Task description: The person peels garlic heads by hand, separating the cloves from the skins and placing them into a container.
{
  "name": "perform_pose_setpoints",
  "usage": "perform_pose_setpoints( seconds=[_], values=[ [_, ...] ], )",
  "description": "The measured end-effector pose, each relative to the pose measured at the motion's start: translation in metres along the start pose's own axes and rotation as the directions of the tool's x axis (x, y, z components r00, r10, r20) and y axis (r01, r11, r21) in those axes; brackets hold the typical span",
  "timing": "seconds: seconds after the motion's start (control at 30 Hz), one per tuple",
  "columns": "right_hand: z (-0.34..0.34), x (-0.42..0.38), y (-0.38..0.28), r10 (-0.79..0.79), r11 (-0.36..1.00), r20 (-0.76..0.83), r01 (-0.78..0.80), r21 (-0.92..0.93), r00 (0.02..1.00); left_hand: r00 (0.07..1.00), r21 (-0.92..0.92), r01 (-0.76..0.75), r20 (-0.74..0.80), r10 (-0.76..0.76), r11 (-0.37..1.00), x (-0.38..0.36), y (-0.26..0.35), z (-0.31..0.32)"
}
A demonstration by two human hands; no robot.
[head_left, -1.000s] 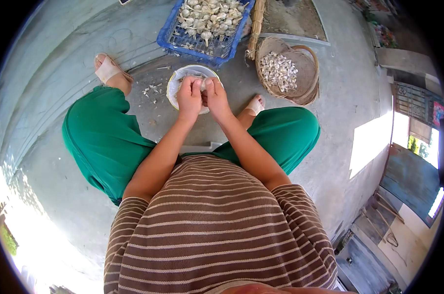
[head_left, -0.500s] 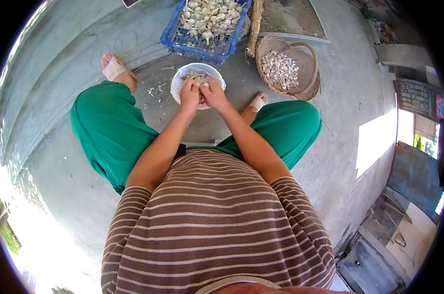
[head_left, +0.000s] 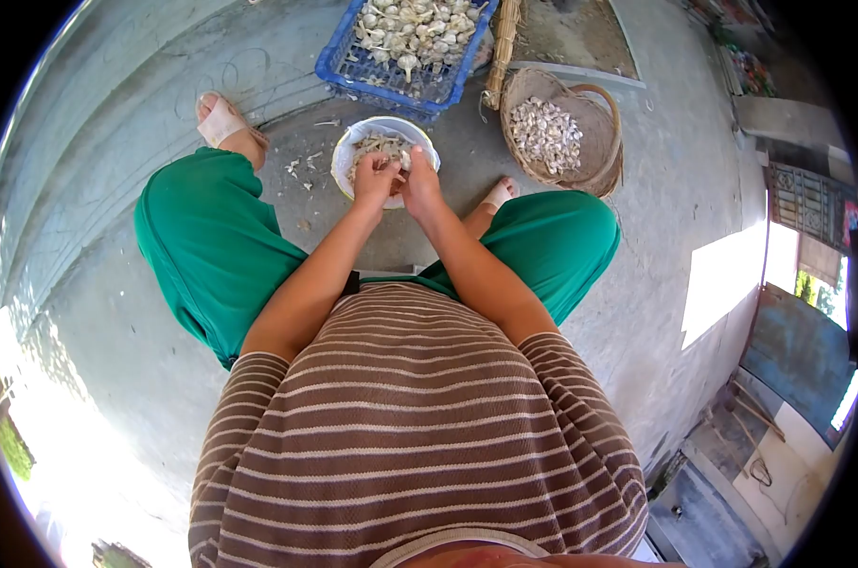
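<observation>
Both hands are over a white bucket (head_left: 342, 168) that holds garlic skins and dry stalk bits (head_left: 377, 147). In my right hand (head_left: 422, 185) is a piece of pale garlic (head_left: 406, 160), gripped between thumb and fingers; whether it is a whole bulb or some cloves is hard to see. My left hand (head_left: 376, 182) is close beside it, fingers curled and pinched together. What the left fingers hold, if anything, is too small to make out.
A blue plastic crate (head_left: 381, 93) of garlic bulbs (head_left: 419, 30) stands beyond the bucket. To the right, a wicker basket (head_left: 594, 142) holds loose cloves (head_left: 545, 134). A straw bundle (head_left: 502, 52) lies between them. Skin scraps (head_left: 306, 168) litter the concrete floor.
My hands were pressed together on the garlic; now they have come slightly apart, the garlic showing at my right fingers. The view has shifted a little.
</observation>
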State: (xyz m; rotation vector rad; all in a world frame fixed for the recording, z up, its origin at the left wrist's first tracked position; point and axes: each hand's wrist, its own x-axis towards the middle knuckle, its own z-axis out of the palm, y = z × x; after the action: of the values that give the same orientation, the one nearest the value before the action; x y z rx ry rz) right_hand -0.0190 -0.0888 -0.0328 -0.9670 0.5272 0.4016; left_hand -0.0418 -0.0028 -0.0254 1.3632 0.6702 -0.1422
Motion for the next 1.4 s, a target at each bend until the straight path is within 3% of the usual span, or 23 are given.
perform_pose_setpoints(
  seconds=[0.07,0.13,0.17,0.2,0.23,0.33,0.47,0.53,0.67,0.73,0.83,0.93,1.07,1.17,1.23,1.27,1.33,1.4],
  values=[
    [0.006,-0.002,-0.005,0.040,0.999,-0.018,-0.040,0.022,0.999,0.999,-0.069,0.047,0.027,-0.046,0.996,-0.001,0.002,-0.001],
    [0.002,0.001,-0.004,0.131,0.978,0.015,-0.127,-0.166,0.991,0.994,-0.134,0.099,0.058,-0.092,0.986,0.001,0.004,-0.004],
    [0.002,0.002,-0.001,0.135,0.977,0.015,-0.130,-0.166,0.991,0.986,-0.251,0.164,0.053,-0.156,0.954,0.003,0.006,-0.008],
    [0.002,0.003,0.001,0.051,0.967,0.112,-0.021,-0.253,0.992,0.974,-0.365,0.224,0.056,-0.219,0.904,0.006,0.006,-0.012],
    [0.001,0.004,0.003,-0.024,0.941,0.213,0.094,-0.325,0.977,0.974,-0.365,0.225,0.055,-0.221,0.904,0.009,0.006,-0.014],
    [0.000,0.010,0.006,-0.025,0.935,0.239,0.107,-0.338,0.971,0.968,-0.375,0.242,0.034,-0.247,0.895,0.010,0.010,-0.017],
    [-0.003,0.017,0.008,-0.166,0.880,0.163,0.221,-0.421,0.973,0.968,-0.432,0.249,0.123,-0.217,0.867,0.014,0.001,-0.016],
    [-0.001,0.016,0.004,-0.309,0.759,0.140,0.333,-0.559,0.941,0.965,-0.451,0.254,0.181,-0.191,0.855,0.016,-0.004,-0.014],
    [0.000,0.015,-0.001,-0.350,0.678,0.151,0.361,-0.640,0.924,0.975,-0.394,0.217,0.139,-0.176,0.893,0.017,-0.009,-0.013],
    [-0.003,0.017,0.000,-0.358,0.570,0.182,0.369,-0.734,0.916,0.975,-0.366,0.217,0.133,-0.180,0.905,0.016,-0.007,-0.013],
    [-0.006,0.022,0.008,-0.461,0.462,0.222,0.446,-0.767,0.859,0.989,-0.268,0.144,0.069,-0.131,0.952,0.012,-0.002,-0.012],
    [-0.006,0.025,0.012,-0.407,0.526,0.191,0.400,-0.751,0.893,0.987,-0.282,0.160,0.039,-0.155,0.946,0.010,0.003,-0.012],
    [-0.002,0.021,0.005,-0.411,0.492,0.195,0.397,-0.775,0.890,0.988,-0.291,0.151,0.038,-0.147,0.945,0.012,0.003,-0.015],
    [-0.007,0.027,0.009,-0.410,0.473,0.224,0.417,-0.776,0.884,0.990,-0.304,0.143,0.049,-0.134,0.942,0.012,0.006,-0.015],
    [-0.008,0.029,0.012,-0.486,0.435,0.288,0.514,-0.739,0.825,0.990,-0.312,0.137,0.056,-0.126,0.940,0.010,0.006,-0.015],
    [-0.009,0.030,0.012,-0.488,0.434,0.288,0.515,-0.739,0.824,0.990,-0.312,0.140,0.067,-0.125,0.940,0.011,0.007,-0.015],
    [-0.007,0.029,0.009,-0.419,0.587,0.212,0.441,-0.679,0.883,0.989,-0.312,0.141,0.078,-0.122,0.940,0.013,0.005,-0.017],
    [-0.004,0.023,0.004,-0.461,0.549,0.230,0.479,-0.685,0.857,0.987,-0.345,0.157,0.098,-0.131,0.925,0.015,0.004,-0.018]
  ],
)
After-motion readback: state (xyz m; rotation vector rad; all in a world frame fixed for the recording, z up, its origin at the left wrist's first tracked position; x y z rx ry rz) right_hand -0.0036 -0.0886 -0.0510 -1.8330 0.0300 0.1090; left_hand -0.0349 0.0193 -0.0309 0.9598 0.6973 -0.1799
